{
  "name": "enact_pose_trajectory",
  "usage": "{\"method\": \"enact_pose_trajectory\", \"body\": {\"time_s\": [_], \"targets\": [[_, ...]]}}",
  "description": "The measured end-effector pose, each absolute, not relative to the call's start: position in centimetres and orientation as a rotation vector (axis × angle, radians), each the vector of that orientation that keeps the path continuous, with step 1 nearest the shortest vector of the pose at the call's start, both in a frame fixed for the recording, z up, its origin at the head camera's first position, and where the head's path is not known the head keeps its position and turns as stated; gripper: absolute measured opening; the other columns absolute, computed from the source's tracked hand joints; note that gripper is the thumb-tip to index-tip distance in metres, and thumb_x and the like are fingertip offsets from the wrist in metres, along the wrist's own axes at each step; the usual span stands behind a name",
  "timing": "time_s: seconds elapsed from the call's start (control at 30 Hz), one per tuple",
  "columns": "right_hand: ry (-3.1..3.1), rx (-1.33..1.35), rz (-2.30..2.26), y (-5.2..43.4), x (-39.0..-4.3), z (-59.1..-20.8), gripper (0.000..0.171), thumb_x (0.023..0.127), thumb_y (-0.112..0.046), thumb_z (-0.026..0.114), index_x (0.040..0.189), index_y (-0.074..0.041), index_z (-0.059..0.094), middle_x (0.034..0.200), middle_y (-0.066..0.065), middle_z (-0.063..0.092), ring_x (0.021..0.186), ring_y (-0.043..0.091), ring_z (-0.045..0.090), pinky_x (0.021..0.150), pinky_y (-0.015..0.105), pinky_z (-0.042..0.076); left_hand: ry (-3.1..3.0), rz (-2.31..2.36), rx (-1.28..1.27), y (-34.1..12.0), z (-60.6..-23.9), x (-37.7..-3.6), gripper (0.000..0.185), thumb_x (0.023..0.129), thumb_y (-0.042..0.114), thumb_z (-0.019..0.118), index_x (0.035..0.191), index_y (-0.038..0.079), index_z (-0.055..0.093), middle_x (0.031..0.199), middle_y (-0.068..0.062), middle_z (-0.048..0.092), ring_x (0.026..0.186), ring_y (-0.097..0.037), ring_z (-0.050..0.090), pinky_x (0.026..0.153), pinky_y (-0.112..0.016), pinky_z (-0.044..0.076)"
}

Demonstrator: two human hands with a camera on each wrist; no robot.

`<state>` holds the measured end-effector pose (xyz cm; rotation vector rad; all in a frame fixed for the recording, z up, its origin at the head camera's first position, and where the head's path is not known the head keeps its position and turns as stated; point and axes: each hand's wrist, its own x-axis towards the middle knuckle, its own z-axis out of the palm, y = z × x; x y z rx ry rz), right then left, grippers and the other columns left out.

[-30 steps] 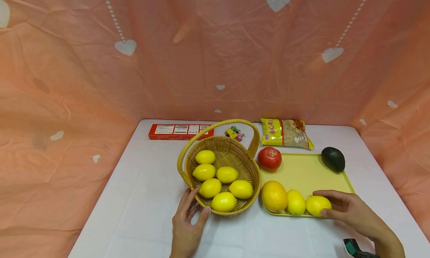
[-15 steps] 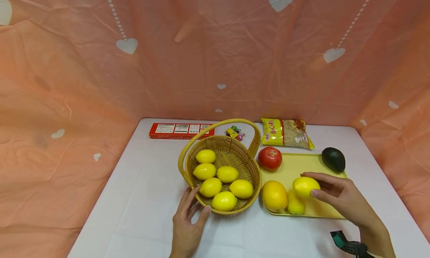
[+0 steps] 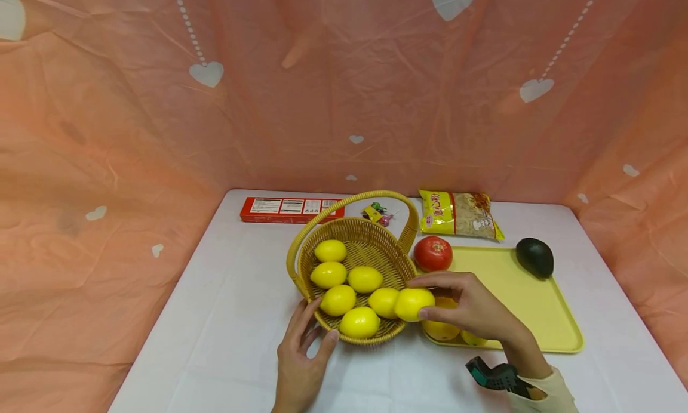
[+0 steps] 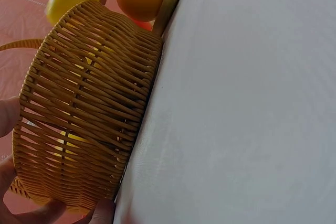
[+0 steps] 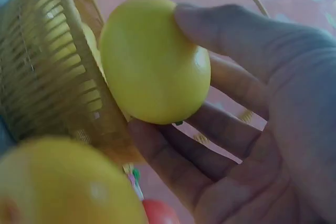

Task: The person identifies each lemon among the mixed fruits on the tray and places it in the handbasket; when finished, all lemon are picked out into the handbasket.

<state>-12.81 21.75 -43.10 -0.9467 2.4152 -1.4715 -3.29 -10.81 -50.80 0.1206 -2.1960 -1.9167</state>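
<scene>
my right hand (image 3: 473, 308) holds a lemon (image 3: 414, 304) between thumb and curled fingers, right over the near right rim of the wicker basket (image 3: 395, 255). from the right wrist view the lemon (image 5: 155, 59) sits snug against my fingers (image 5: 231, 30), with the basket wall (image 5: 47, 72) just beside it and a blurred yellow fruit low in front.

my left hand (image 3: 301, 365) rests against the near side of the basket, fingers spread along the weave and the thumb against its front wall. they look fairly straight, pressing rather than wrapping. in the left wrist view only fingertips (image 4: 102, 212) show at the foot of the basket (image 4: 84, 114), touching it.

five more lemons (image 3: 349, 290) lie in the basket, packed close together. its arched handle (image 3: 349, 204) stands upright over the far half.

to the right of the basket lies a yellow tray (image 3: 532, 299), touching or nearly touching it. on the tray, an orange (image 3: 439, 329) and another lemon (image 3: 473, 339) sit at the near left corner, mostly hidden under my right hand. a tomato (image 3: 432, 253) stands at the far left corner, an avocado (image 3: 534, 256) at the far right edge.

behind them on the white table (image 3: 226, 317) are a red box (image 3: 290, 209), a few small wrapped sweets (image 3: 377, 213) and a yellow food packet (image 3: 459, 213).
</scene>
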Motion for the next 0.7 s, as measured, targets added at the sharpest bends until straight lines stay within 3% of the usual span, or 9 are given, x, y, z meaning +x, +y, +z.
{"method": "enact_pose_trajectory", "body": {"time_s": [0.23,0.47,0.7], "targets": [[2.503,-1.026,-1.261,18.7,-13.2,-42.7,0.039,0.097,-0.024,0.087,0.135,-0.022,0.080,0.135,-0.001,0.078,0.128,0.018,0.071,0.109,0.028,0.061,-2.202,-1.904,0.122,-10.8,-50.9,-3.3,0.061,0.099,0.012,0.083,0.156,0.017,0.061,0.174,-0.017,0.038,0.151,-0.029,0.052,0.109,-0.026,0.060],[2.447,-1.096,-1.133,15.5,-13.2,-42.5,0.038,0.093,-0.022,0.089,0.130,-0.023,0.082,0.131,-0.012,0.078,0.127,0.014,0.071,0.114,0.038,0.060,-2.202,-1.901,0.127,-10.9,-51.1,-3.4,0.061,0.100,0.013,0.083,0.157,0.018,0.061,0.175,-0.019,0.036,0.151,-0.032,0.052,0.110,-0.026,0.060],[2.488,-1.144,-1.152,13.4,-12.6,-43.0,0.036,0.092,-0.026,0.091,0.127,-0.024,0.082,0.123,-0.014,0.080,0.114,0.008,0.071,0.103,0.034,0.062,-2.189,-1.914,0.114,-10.9,-51.1,-3.4,0.062,0.099,0.012,0.083,0.156,0.012,0.060,0.174,-0.020,0.036,0.151,-0.033,0.051,0.109,-0.021,0.058]]}}
